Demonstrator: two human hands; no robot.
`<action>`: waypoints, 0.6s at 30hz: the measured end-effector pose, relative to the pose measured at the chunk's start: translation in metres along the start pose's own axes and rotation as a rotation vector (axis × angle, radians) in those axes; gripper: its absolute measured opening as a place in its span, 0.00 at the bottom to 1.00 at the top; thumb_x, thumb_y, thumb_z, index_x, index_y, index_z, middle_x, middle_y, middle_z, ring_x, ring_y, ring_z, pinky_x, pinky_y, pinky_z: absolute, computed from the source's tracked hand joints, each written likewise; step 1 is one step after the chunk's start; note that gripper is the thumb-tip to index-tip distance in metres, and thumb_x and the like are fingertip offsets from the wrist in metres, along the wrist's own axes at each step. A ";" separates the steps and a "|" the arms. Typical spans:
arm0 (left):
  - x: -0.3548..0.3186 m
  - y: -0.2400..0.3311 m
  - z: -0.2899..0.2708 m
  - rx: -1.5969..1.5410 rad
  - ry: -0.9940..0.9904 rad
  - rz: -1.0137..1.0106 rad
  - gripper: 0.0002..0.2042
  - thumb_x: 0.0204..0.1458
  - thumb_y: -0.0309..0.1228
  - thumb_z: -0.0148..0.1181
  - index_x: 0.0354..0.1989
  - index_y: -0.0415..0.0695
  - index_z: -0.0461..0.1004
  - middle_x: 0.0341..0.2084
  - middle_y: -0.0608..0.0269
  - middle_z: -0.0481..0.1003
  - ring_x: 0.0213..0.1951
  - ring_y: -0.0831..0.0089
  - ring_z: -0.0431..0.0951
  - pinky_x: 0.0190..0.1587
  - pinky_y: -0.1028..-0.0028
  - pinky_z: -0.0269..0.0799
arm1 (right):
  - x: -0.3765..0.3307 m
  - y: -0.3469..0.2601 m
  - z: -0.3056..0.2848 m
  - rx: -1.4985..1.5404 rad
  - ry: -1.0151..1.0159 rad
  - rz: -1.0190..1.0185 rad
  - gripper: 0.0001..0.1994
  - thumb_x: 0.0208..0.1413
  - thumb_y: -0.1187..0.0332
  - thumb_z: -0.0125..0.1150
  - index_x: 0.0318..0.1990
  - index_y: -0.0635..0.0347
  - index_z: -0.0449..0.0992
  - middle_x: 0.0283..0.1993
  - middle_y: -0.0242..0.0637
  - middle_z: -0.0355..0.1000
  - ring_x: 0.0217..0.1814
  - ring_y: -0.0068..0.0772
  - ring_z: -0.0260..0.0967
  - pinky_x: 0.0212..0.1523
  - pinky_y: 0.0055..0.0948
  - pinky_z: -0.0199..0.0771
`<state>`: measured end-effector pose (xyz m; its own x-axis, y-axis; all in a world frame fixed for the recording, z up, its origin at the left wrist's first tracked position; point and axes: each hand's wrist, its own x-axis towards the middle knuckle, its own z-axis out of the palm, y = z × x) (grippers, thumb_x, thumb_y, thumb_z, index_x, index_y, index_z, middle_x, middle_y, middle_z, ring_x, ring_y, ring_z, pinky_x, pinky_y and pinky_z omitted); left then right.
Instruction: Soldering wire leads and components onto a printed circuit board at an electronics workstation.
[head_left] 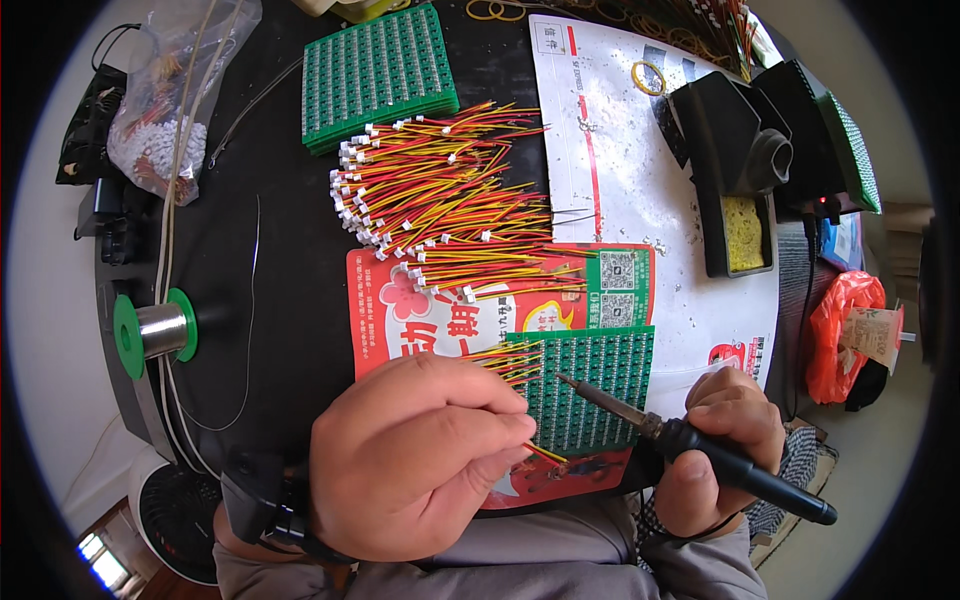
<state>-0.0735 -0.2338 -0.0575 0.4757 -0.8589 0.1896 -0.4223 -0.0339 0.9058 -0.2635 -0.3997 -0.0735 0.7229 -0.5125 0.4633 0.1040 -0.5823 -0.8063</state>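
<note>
A soldering iron (705,445) is gripped in my right hand (728,440), its tip over the green circuit board panel (590,385) in front of me. My left hand (420,450) pinches a red and yellow wire pair (545,453) at the panel's lower left, with the bare ends pointing right. Several more wire pairs (508,362) lie along the panel's left edge, partly hidden by my left hand. Beyond the panel spreads a large heap of red and yellow wires (450,190) with white connectors at their left ends. Under the panel lies a red printed sheet (370,320).
A stack of green panels (380,75) stands at the back. At right are a soldering iron stand (715,200) with a yellow sponge (744,235) and a red plastic bag (838,330). A solder spool (160,330) hangs at left near a clear bag (165,120). White card (640,180) bears solder specks.
</note>
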 end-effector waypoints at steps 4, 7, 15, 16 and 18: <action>0.001 -0.002 -0.001 0.131 -0.063 0.069 0.10 0.41 0.16 0.71 0.32 0.42 0.83 0.29 0.59 0.80 0.27 0.66 0.81 0.31 0.71 0.76 | 0.001 0.000 0.000 0.000 -0.013 -0.010 0.15 0.47 0.69 0.70 0.37 0.68 0.73 0.20 0.36 0.68 0.17 0.29 0.61 0.19 0.29 0.60; 0.001 -0.010 0.001 0.200 -0.112 0.175 0.12 0.37 0.16 0.71 0.32 0.41 0.83 0.29 0.60 0.79 0.26 0.66 0.79 0.28 0.71 0.73 | 0.002 0.000 0.000 -0.008 -0.028 -0.013 0.14 0.46 0.69 0.70 0.37 0.68 0.74 0.20 0.36 0.68 0.16 0.29 0.61 0.18 0.29 0.59; -0.004 -0.020 0.011 0.254 -0.069 0.250 0.12 0.36 0.15 0.70 0.33 0.38 0.82 0.26 0.59 0.76 0.24 0.63 0.77 0.25 0.68 0.72 | 0.003 -0.001 -0.001 -0.034 -0.058 -0.023 0.14 0.46 0.69 0.71 0.36 0.68 0.74 0.19 0.36 0.67 0.15 0.29 0.60 0.17 0.29 0.58; -0.004 -0.020 0.011 0.279 -0.080 0.245 0.12 0.37 0.15 0.69 0.33 0.37 0.82 0.27 0.59 0.76 0.24 0.63 0.77 0.25 0.68 0.72 | 0.003 -0.001 -0.001 -0.034 -0.064 -0.027 0.14 0.46 0.69 0.71 0.36 0.68 0.74 0.19 0.36 0.68 0.15 0.29 0.60 0.17 0.29 0.59; -0.005 -0.019 0.011 0.284 -0.085 0.231 0.12 0.37 0.15 0.69 0.33 0.37 0.82 0.27 0.58 0.76 0.24 0.62 0.77 0.25 0.68 0.72 | 0.003 0.000 0.000 -0.035 -0.070 -0.029 0.14 0.46 0.69 0.71 0.36 0.68 0.74 0.19 0.36 0.68 0.15 0.29 0.61 0.17 0.29 0.59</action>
<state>-0.0761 -0.2347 -0.0800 0.2823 -0.8994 0.3337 -0.7140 0.0353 0.6993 -0.2616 -0.4011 -0.0717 0.7658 -0.4506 0.4588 0.1029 -0.6184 -0.7791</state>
